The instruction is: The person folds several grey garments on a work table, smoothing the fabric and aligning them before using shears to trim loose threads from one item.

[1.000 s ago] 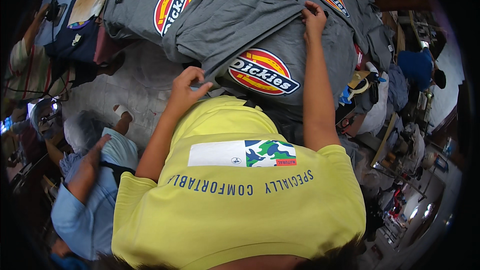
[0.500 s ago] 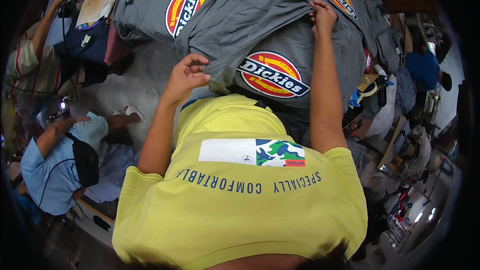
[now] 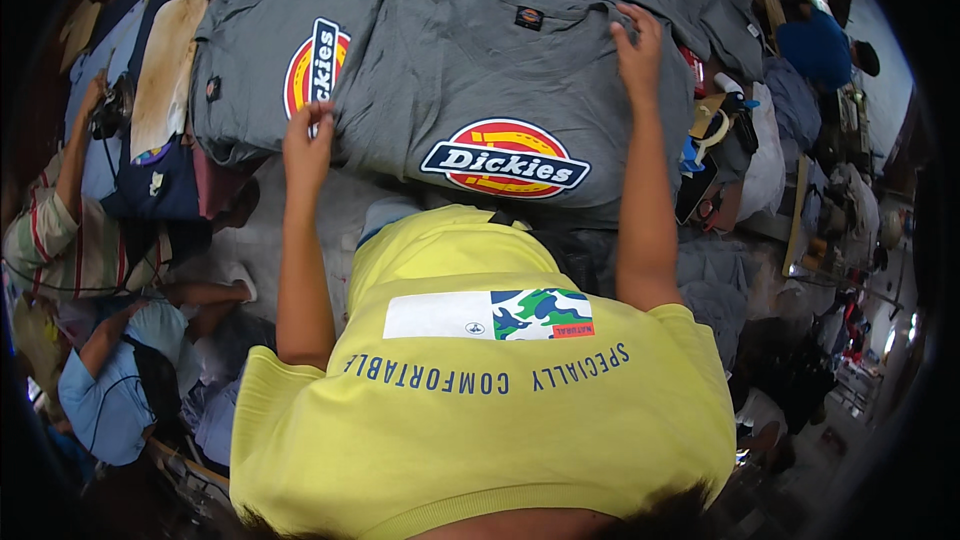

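Mostly the shirt (image 3: 460,70) lies between left fingers (image 3: 318,116), grip unclear, and parted right fingers (image 3: 641,22).

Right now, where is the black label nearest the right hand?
In the head view, the black label is in the neckline of a grey shirt, left of the right hand.

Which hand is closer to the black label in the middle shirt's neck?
The right. The right hand is just to the right of the black label; the left hand is farther off, to its left and nearer the person's body.
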